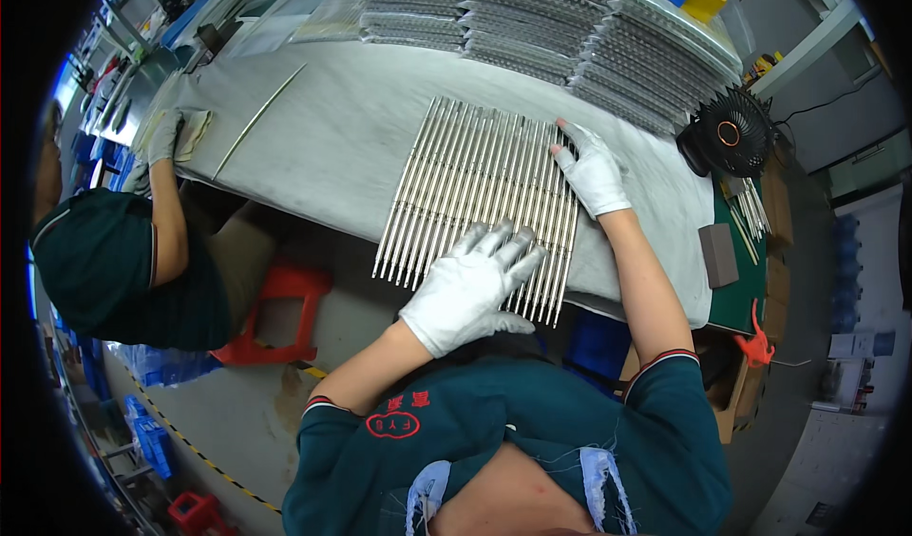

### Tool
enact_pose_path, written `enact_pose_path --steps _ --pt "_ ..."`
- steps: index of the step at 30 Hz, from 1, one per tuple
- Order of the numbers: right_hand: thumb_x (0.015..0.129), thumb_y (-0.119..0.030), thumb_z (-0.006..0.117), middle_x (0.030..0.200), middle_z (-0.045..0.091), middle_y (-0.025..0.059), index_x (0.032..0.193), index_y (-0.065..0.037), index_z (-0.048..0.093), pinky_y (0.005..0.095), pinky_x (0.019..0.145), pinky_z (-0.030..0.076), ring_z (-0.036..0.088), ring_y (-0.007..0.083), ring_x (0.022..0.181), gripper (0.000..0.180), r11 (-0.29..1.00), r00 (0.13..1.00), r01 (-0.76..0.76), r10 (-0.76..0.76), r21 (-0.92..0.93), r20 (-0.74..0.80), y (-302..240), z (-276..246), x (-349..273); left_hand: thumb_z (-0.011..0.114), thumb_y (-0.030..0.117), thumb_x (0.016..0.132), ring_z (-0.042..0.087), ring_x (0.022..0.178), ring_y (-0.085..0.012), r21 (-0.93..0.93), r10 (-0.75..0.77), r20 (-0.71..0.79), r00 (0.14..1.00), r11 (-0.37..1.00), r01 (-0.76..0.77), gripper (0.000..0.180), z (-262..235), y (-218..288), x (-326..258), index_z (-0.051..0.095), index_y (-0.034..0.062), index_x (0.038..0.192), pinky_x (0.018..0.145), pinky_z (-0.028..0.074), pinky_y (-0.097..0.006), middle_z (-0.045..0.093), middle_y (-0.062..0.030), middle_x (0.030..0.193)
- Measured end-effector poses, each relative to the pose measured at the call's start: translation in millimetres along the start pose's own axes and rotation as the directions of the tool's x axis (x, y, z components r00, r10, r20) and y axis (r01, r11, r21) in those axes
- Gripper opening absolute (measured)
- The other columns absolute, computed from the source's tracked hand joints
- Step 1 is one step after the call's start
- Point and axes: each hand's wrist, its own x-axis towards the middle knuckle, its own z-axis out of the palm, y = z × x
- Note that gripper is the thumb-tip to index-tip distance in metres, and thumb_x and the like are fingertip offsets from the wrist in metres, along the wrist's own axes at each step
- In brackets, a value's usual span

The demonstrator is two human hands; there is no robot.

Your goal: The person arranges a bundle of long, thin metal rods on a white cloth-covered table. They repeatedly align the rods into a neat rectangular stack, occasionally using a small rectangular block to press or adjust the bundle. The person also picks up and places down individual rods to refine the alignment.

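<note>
A row of slim, shiny metal rods [465,170] lies side by side on the white cloth of the table, their near ends reaching past its front edge. My left hand [472,284], in a white glove with greyed fingertips, rests spread and flat over the near part of the rods. At the right edge of the row is my right hand [591,168], also gloved. Its thumb and fingers are apart and touch the outermost rods near their far ends. Some bare fingertips poke out of that glove.
Stacks of clear plastic trays [532,28] line the table's back. A black fan [730,132] stands right, near a grey block [718,256] and a red air gun [756,341]. One long rod [258,121] lies left. A co-worker [133,261] sits at the left beside a red stool [285,313].
</note>
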Motion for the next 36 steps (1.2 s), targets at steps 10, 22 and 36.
enact_pose_path --steps 10,22,36 --pt "0.089 -0.026 0.060 0.134 0.052 0.0173 0.132 -0.008 0.052 0.0381 0.108 0.035 0.046 0.0314 0.128 0.048 0.981 0.967 0.193 -0.190 -0.001 0.167 -36.1 -10.9 6.0 0.063 0.055 0.076 0.041 0.129 -0.0350 0.052 -0.130 -0.010 0.991 0.990 0.130 0.080 1.5 -19.7 -41.5 0.041 0.0090 0.138 0.108 0.031 -0.050 0.047 -0.0128 0.138" --pt "0.089 -0.032 0.057 0.130 0.055 0.0096 0.126 -0.010 0.055 0.0401 0.102 0.040 0.050 0.0272 0.122 0.044 0.969 0.959 0.242 -0.230 -0.055 0.164 -36.9 12.8 30.7 0.066 0.053 0.073 0.043 0.129 -0.0307 0.058 -0.095 -0.056 0.994 0.994 0.098 0.077 7.2 -30.6 -39.0 0.045 0.0153 0.137 0.106 0.034 -0.049 0.049 -0.0086 0.136" --pt "0.089 -0.041 0.061 0.135 0.053 0.0128 0.132 -0.007 0.052 0.0374 0.110 0.035 0.046 0.0270 0.130 0.055 0.852 0.867 0.423 -0.282 0.308 -0.411 -89.4 -111.0 -0.4 0.055 0.057 0.085 0.043 0.129 -0.0419 0.073 -0.050 -0.645 0.763 0.989 0.126 0.068 -54.5 -55.5 -97.7 0.053 0.0058 0.130 0.106 0.032 -0.053 0.056 -0.0123 0.130"
